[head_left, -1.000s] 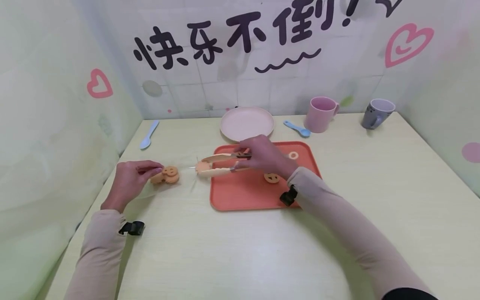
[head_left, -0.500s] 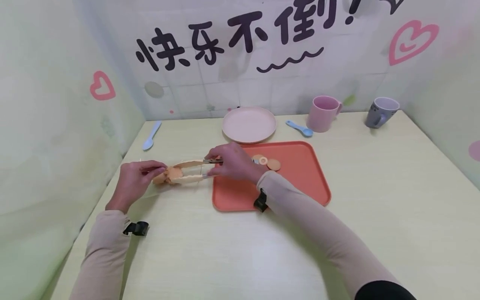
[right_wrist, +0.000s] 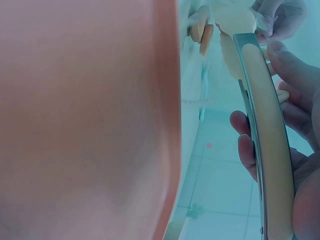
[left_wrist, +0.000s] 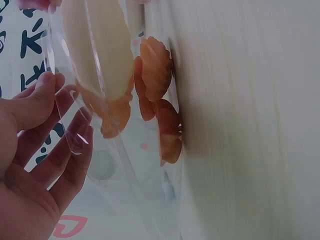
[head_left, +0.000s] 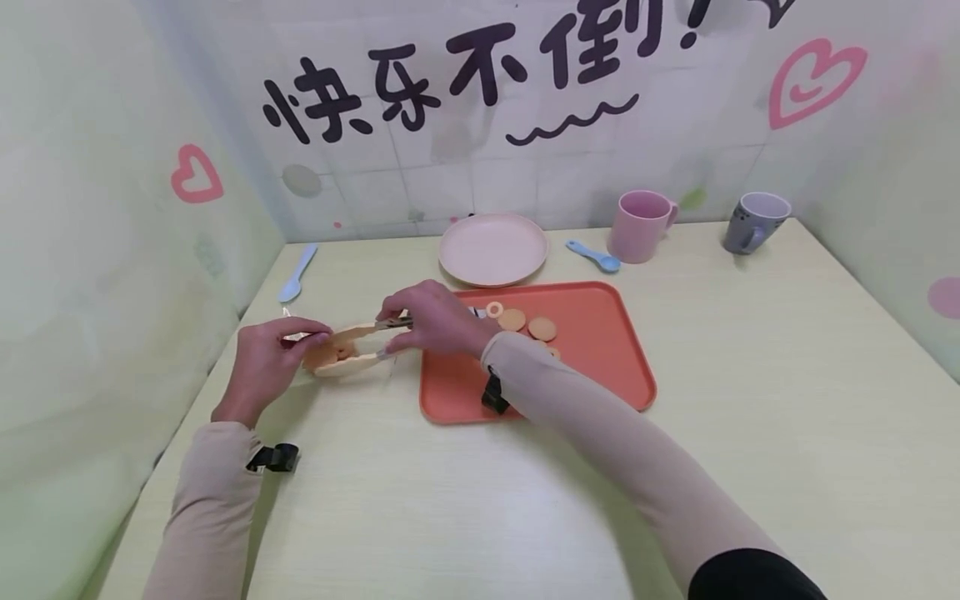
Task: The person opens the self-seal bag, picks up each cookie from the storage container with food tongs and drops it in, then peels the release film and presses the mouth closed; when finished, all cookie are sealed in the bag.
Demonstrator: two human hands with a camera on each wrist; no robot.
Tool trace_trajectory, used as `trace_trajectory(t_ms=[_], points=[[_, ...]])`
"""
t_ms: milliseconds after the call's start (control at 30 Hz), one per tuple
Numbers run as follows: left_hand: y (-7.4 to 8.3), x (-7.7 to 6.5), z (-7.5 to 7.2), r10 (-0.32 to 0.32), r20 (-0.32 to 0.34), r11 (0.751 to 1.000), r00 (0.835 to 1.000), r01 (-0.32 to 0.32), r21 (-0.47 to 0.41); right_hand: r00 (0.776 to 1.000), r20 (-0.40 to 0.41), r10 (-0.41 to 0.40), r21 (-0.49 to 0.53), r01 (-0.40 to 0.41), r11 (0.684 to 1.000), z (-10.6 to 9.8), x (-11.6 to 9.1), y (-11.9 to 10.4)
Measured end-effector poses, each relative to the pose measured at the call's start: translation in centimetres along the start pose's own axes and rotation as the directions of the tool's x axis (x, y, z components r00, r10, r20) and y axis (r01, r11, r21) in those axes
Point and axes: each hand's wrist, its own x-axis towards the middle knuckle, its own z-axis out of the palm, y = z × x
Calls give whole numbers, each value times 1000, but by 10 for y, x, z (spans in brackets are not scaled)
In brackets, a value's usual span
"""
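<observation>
My left hand [head_left: 258, 358] pinches the edge of a clear plastic bag [left_wrist: 75, 142] at the table's left side. My right hand [head_left: 435, 321] grips a pair of food tongs [right_wrist: 270, 130] with cream scalloped tips and metal-edged handles. The tips reach into the bag's mouth from the right. An orange-brown biscuit [left_wrist: 117, 117] shows at the end of the tong tip in the left wrist view. Several more biscuits [left_wrist: 156, 67] lie low in the bag, close to the tabletop.
A red tray [head_left: 600, 367] holds round biscuits [head_left: 542, 328] and a ring-shaped one [head_left: 494, 309], partly behind my right arm. Behind it stand a pink plate [head_left: 493, 248], a blue spoon [head_left: 596, 257], a pink mug [head_left: 640, 227] and a grey-purple mug [head_left: 756, 223]. Another spoon [head_left: 298, 273] lies back left.
My right hand has carried the tongs and a biscuit leftward from over the tray's left edge into the bag. My left hand has stayed at the bag.
</observation>
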Motion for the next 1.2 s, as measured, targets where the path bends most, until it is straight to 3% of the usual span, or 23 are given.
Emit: trace_trajectory(t_ms=[267, 633, 900, 1200], points=[[-6, -1, 0, 27, -34, 1000, 999, -28, -12, 1000, 28, 4, -24, -3, 1000, 6, 10, -6], [-13, -1, 5, 82, -103, 994, 991, -74, 81, 997, -9, 74, -2, -74, 997, 1, 0, 0], [-15, -1, 7, 47, -91, 998, 995, -43, 51, 994, -80, 80, 69, -75, 995, -27, -36, 17], [-9, 1, 5, 21, 12, 999, 1000, -21, 34, 988, -94, 122, -42, -126, 991, -74, -88, 40]])
